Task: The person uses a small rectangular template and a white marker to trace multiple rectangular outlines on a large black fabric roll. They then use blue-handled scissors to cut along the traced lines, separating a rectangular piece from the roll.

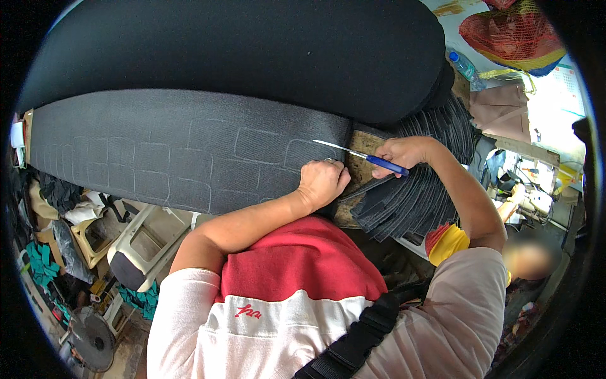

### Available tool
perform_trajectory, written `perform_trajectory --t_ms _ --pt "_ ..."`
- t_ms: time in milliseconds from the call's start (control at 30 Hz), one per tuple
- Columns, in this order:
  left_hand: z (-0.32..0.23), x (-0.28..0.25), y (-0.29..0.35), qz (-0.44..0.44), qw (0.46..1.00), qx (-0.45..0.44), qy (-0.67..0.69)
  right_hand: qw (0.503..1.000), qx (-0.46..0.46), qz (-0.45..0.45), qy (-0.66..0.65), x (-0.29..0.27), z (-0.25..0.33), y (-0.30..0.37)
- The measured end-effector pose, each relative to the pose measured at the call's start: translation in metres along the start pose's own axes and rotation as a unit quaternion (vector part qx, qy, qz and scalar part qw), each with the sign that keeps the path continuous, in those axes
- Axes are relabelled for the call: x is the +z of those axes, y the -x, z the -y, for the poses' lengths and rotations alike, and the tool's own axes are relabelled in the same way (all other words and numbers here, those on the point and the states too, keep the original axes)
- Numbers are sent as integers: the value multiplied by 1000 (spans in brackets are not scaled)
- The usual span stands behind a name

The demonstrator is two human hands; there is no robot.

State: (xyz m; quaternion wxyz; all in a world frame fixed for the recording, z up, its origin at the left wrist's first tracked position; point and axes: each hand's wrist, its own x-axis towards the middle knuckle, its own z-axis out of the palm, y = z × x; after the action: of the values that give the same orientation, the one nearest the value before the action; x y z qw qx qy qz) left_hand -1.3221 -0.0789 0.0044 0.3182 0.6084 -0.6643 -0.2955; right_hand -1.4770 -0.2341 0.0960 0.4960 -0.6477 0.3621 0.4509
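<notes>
My right hand grips a pair of scissors by the blue handle, and their slim silver blades point left over the edge of a long dark grey fabric. Pale outlines of blocky shapes are drawn across that fabric. At its right end my left hand is closed, knuckles up, with the fingertips curled down at the cloth edge and hidden. Beneath and beyond my right hand lie fanned stacks of dark cut fabric pieces, on a worn brown board.
A thick black fabric roll lies across the far side. Beyond it at right are a plastic bottle and a red mesh bag. Stools and a fan stand at lower left. Another person is at right.
</notes>
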Motion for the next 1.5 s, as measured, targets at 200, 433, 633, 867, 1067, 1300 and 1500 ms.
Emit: perform_trajectory --t_ms 200,433,633,867,1067,1300,1500 --pt "0 -2 -1 4 1000 10 -8 996 -54 -61 27 5 -10 -2" --pt "-5 -1 3 7 999 47 -19 999 -41 -30 -17 10 -9 -1" --pt "-5 -1 5 0 998 53 -14 996 -74 -21 50 6 1 -31" --pt "-5 -1 8 0 997 75 -6 995 -60 -39 -71 4 -5 -35" --pt "-4 2 8 0 997 78 -18 990 -136 -27 11 -4 13 -58" --pt "-4 0 9 24 995 93 -6 989 -129 -26 -60 -2 11 -66" --pt "-7 -1 10 35 996 82 -12 961 -254 -107 20 1 32 -82"
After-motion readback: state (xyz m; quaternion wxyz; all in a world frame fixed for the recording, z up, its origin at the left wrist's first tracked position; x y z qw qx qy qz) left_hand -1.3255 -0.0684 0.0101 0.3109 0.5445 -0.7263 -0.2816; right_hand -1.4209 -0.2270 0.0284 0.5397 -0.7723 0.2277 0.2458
